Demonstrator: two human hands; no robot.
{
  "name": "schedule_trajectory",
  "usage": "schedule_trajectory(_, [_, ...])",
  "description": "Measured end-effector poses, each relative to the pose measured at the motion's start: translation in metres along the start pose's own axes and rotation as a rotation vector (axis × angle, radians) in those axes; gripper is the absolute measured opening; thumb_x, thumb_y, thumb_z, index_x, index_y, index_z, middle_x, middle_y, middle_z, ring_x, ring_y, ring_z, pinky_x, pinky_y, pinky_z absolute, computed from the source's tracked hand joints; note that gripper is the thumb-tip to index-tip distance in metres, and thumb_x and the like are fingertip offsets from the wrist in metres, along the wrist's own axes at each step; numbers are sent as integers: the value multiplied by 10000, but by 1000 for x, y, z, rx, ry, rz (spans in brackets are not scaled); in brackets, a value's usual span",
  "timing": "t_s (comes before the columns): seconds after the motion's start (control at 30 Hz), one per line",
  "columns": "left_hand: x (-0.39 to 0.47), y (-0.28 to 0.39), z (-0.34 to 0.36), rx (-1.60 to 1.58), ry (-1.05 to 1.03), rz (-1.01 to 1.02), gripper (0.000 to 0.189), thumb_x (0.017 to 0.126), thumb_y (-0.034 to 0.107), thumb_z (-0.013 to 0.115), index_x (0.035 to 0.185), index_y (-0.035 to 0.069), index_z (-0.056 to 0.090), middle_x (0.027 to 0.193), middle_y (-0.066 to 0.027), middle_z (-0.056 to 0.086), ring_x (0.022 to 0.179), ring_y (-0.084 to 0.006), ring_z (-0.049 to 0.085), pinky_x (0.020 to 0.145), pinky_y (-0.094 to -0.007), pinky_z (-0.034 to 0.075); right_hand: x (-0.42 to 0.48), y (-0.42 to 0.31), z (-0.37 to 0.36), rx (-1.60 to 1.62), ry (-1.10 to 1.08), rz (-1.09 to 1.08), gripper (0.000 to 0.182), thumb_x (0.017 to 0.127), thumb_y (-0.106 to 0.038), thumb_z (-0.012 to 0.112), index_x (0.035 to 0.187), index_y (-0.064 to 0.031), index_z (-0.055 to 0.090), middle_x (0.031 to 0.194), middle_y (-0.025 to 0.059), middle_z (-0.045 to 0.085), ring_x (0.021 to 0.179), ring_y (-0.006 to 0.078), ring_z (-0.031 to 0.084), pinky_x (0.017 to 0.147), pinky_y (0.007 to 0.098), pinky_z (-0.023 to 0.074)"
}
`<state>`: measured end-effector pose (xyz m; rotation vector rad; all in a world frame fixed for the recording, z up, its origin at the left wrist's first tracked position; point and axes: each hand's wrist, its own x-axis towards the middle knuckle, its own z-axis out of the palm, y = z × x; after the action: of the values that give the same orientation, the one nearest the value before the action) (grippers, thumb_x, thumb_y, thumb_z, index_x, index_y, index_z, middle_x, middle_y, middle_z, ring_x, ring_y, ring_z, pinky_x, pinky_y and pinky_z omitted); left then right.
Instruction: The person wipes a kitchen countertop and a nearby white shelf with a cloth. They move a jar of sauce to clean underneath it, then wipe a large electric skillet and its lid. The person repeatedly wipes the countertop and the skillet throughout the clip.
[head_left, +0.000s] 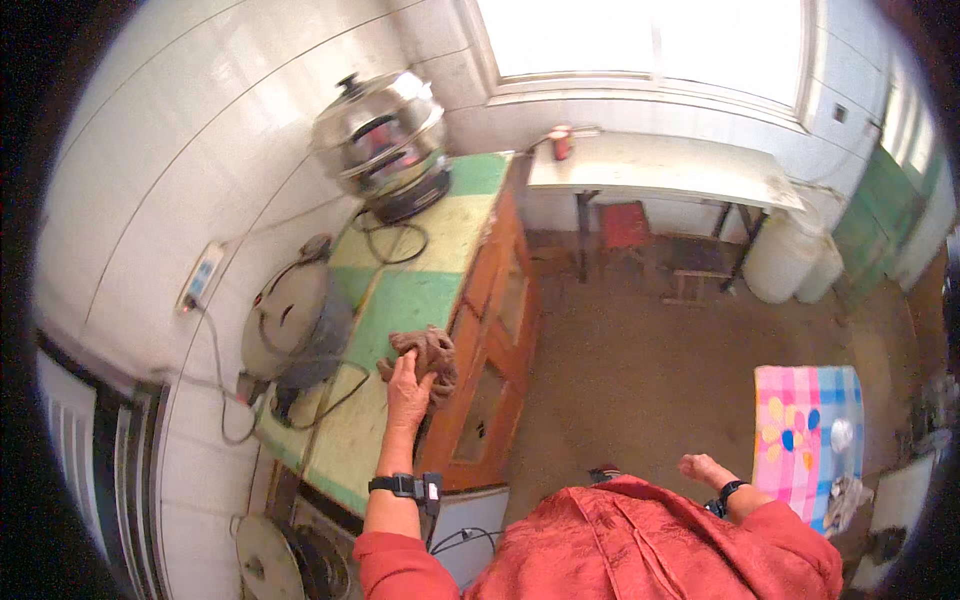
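My left hand (409, 390) grips a crumpled brown cloth (426, 360) at the front edge of a wooden cabinet (480, 352). The cloth rests on the cabinet's green and yellow checked top (409, 304) and hangs partly over the edge. Left of it, a round electric appliance (292, 322), perhaps a griddle, stands with its lid side towards the wall. A steel electric steamer (382, 146) with a black base occupies the far end of the top. My right hand (701, 467) hovers by my side over the floor, fingers curled, with nothing visible in it.
Power cords (221, 390) trail from a wall power strip (201, 277) onto the cabinet. Under the window, a white table (667, 161) bears a red can (561, 142). A red stool (624, 225) and white plastic barrels (784, 255) stand below. At right lies a checked cloth cover (795, 405).
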<state>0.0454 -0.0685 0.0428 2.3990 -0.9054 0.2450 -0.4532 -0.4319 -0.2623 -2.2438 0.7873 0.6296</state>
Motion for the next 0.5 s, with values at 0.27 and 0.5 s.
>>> schedule_trajectory(0.27, [-127, 0, -65, 93, 43, -181, 493, 791, 94, 696, 1212, -1, 458, 1112, -233, 530, 1030, -445, 520, 840, -463, 453, 54, -27, -8, -110, -102, -216, 387, 883, -410, 556, 1159, -146, 619, 1041, 166, 671, 981, 364, 631, 856, 462, 499])
schedule_trajectory(0.5, [-199, -8, -103, 152, 137, -442, 491, 826, 127, 673, 1243, -15, 457, 1210, -244, 513, 1115, -427, 497, 922, -440, 428, 103, 34, 25, -317, -155, -319, 364, 848, -380, 562, 1070, -105, 648, 1007, 173, 669, 949, 388, 630, 740, 474, 520])
